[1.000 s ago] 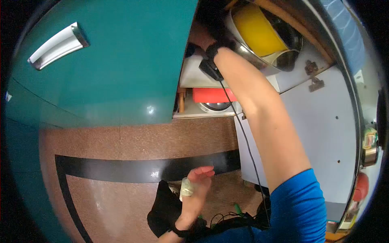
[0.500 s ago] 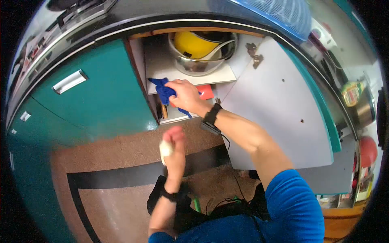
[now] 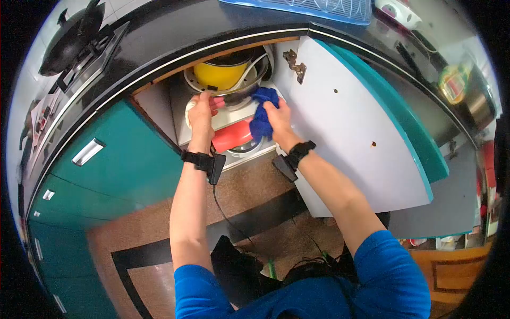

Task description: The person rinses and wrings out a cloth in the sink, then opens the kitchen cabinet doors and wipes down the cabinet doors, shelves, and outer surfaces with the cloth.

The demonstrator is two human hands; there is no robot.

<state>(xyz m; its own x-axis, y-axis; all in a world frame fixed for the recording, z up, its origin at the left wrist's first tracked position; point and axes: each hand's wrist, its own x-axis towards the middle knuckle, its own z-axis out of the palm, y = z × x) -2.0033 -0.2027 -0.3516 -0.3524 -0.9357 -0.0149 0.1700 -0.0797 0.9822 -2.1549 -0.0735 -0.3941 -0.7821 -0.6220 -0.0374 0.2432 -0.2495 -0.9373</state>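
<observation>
My right hand point(image 3: 280, 118) grips a crumpled blue cloth point(image 3: 262, 119) at the right side of the open cabinet. Inside the left part of the opening, my left hand point(image 3: 201, 114) has partly curled fingers and a pale, crumpled item point(image 3: 189, 112) against it; its fingertips are near the pots. A yellow pot point(image 3: 219, 76) sits inside a steel one on the upper shelf point(image 3: 236, 115). Below the shelf, a red object point(image 3: 231, 136) and a round metal item point(image 3: 246, 148) show between my hands.
The open cabinet door point(image 3: 353, 127) stands to the right of my right arm. Teal cabinet fronts point(image 3: 122, 154) run along the left. Above is a dark countertop point(image 3: 186, 26) with a blue rack point(image 3: 303, 8) and a black pan point(image 3: 71, 40).
My left hand has risen from above the floor into the cabinet opening. My right hand has moved right with the blue cloth, taken hold of since the first frame. The view has shifted.
</observation>
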